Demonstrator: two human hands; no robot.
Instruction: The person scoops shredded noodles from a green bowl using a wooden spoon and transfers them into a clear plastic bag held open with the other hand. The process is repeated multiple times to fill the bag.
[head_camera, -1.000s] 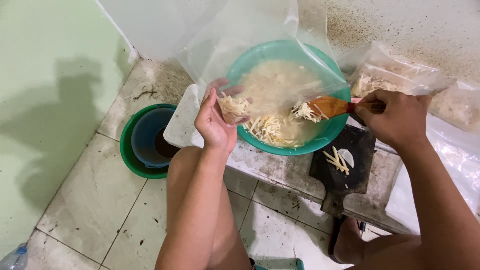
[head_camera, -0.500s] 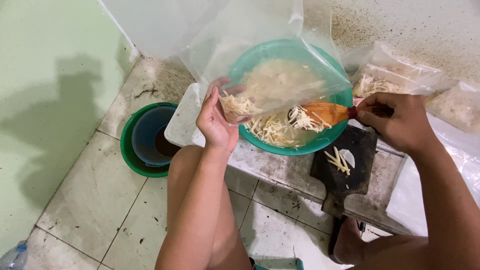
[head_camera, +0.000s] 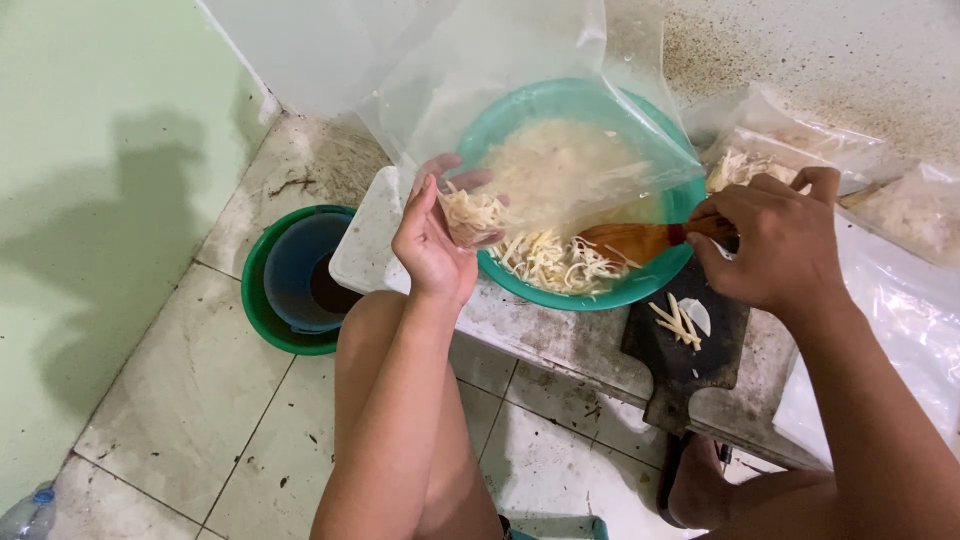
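Two bare forearms entered from six o'clock; neither carried a sleeve, watch, ring or bracelet; the left hand (head_camera: 432, 240) showed short, unpainted nails; the right hand (head_camera: 775, 245), toward three o'clock, was likewise unadorned; bare knees and thighs lay beneath at six o'clock; no clothing was visible.

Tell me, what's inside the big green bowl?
The green bowl holds pale shredded strips and the scoop end of a wooden spoon held by the right hand. The clear plastic bag in the left hand covers the bowl's far side.
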